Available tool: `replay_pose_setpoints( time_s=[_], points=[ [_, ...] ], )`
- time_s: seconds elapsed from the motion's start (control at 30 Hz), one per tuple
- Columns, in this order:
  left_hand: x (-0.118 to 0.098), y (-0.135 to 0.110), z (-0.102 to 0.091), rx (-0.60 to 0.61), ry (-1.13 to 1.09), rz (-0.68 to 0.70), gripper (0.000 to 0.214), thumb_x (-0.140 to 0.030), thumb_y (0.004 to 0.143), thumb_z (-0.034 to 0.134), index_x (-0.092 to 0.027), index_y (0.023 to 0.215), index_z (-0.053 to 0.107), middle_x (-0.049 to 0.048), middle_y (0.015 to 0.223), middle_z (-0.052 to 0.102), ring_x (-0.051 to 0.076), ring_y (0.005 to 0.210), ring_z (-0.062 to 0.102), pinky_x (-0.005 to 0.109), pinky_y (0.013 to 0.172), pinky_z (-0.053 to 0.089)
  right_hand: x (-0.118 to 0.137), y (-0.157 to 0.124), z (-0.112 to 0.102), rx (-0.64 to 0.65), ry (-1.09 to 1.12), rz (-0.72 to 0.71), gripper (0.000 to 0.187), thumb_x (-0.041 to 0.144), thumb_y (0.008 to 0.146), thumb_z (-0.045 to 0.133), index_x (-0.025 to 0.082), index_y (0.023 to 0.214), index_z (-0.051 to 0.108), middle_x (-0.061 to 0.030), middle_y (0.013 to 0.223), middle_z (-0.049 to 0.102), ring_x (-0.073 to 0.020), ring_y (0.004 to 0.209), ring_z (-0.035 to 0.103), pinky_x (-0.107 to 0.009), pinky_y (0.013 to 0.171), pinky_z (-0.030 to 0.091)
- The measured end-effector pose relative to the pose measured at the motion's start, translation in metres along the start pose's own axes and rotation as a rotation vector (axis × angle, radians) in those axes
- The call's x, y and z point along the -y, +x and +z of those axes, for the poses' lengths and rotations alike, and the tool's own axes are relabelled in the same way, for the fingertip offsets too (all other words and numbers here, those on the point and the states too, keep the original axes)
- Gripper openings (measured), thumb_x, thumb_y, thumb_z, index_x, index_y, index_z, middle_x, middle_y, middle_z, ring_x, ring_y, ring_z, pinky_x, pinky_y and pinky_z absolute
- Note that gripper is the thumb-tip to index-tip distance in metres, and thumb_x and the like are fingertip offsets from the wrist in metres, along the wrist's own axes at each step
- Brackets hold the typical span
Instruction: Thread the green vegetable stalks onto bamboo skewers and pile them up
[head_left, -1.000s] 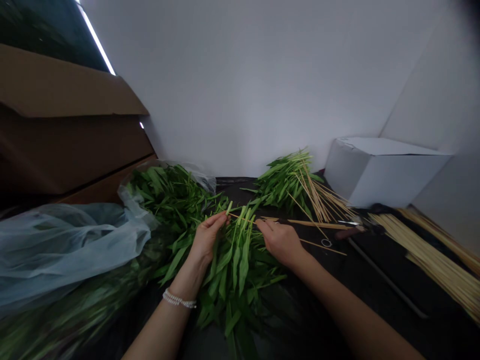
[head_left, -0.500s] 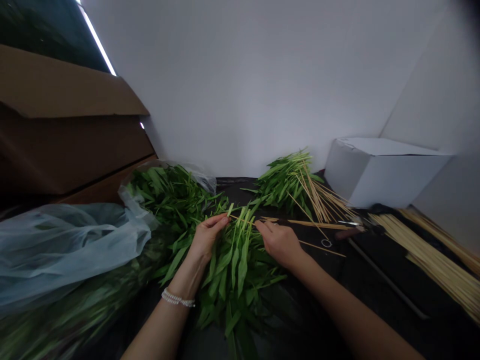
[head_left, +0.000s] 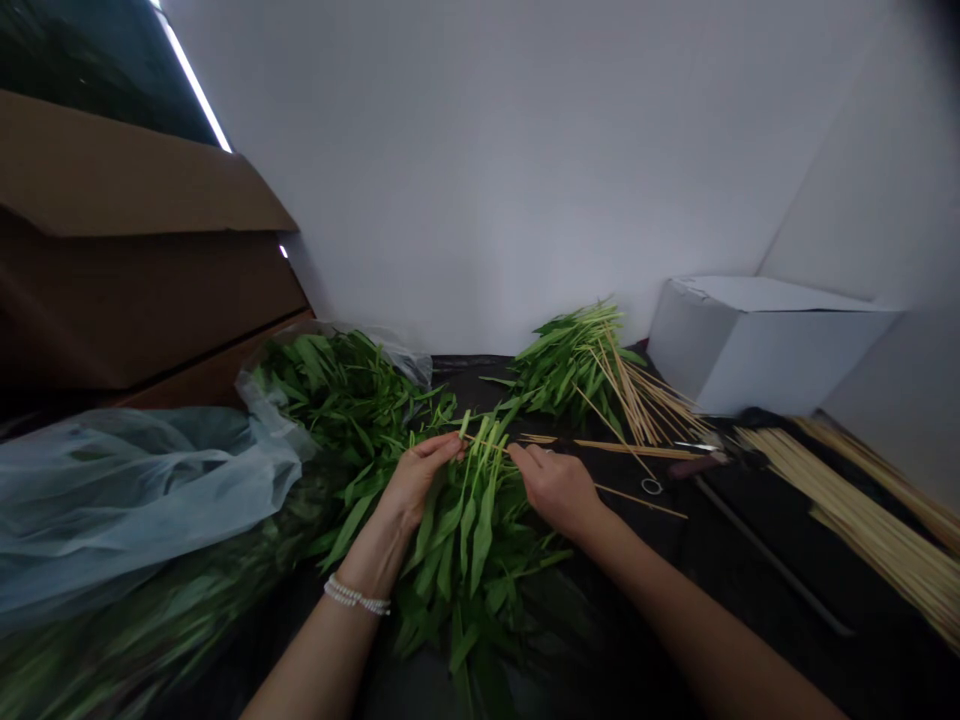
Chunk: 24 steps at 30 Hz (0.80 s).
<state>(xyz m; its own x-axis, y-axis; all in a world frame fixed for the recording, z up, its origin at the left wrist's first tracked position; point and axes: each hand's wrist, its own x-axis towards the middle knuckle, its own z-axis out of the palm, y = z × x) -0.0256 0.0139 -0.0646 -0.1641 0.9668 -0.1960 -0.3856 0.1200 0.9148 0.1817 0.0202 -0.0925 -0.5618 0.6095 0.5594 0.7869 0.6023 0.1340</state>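
Observation:
My left hand (head_left: 417, 482) is closed, thumb and fingers pinching the cut end of a leafy green stem (head_left: 465, 422) at the tip of a thin bamboo skewer. The skewer (head_left: 490, 444) runs sideways between my hands, with several pale green stems threaded side by side on it. From them, long narrow leaves (head_left: 480, 530) hang down toward me. My right hand (head_left: 559, 490) is wrapped round the skewer's other end, its fingers partly hidden behind the hand. Under the hanging leaves lie more loose greens (head_left: 427, 630) on a black surface.
Greens (head_left: 337, 380) spill from a clear plastic bag (head_left: 150, 480) at left, by a cardboard box (head_left: 135, 290). Skewered greens (head_left: 577, 350) lie at back right, near a white box (head_left: 780, 340). Loose skewers (head_left: 637, 449), scissors (head_left: 697, 464) and a skewer bundle (head_left: 862, 510) are at right.
My left hand has shifted slightly right, and its stem now sits closer to the others on the skewer. My right hand has barely moved.

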Motion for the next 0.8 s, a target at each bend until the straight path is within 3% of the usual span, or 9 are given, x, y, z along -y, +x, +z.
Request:
replay_pose_setpoints(
  time_s=[0.5,0.7,0.8],
  points=[
    [0.008,0.001,-0.001,0.036,0.139,0.038,0.036,-0.031,0.053,0.088,-0.013,0.083,0.076,0.0063,0.079,0.074,0.016,0.071,0.067,0.027,0.074,0.05,0.0,-0.001,0.006,-0.044,-0.034,-0.021,0.034,0.01,0.089,0.044,0.016,0.118,0.06,-0.0041,0.08,0.064,-0.0134,0.063,0.057,-0.026,0.055,0.035],
    [0.007,-0.008,0.005,0.217,0.131,-0.002,0.041,-0.035,0.062,0.083,-0.016,0.096,0.072,0.0039,0.079,0.074,0.014,0.063,0.065,0.025,0.066,0.05,0.0,-0.001,0.005,-0.092,-0.044,-0.038,0.032,0.011,0.089,0.045,0.016,0.118,0.059,-0.0043,0.08,0.064,-0.0139,0.064,0.057,-0.027,0.056,0.035],
    [0.008,-0.008,0.007,0.232,0.13,0.007,0.036,-0.037,0.065,0.081,-0.015,0.093,0.072,0.0042,0.077,0.073,0.013,0.062,0.065,0.023,0.063,0.05,0.0,-0.001,0.004,-0.112,-0.057,-0.062,0.033,0.012,0.09,0.045,0.016,0.12,0.058,-0.0042,0.08,0.064,-0.0139,0.063,0.055,-0.028,0.056,0.034]
  ],
)
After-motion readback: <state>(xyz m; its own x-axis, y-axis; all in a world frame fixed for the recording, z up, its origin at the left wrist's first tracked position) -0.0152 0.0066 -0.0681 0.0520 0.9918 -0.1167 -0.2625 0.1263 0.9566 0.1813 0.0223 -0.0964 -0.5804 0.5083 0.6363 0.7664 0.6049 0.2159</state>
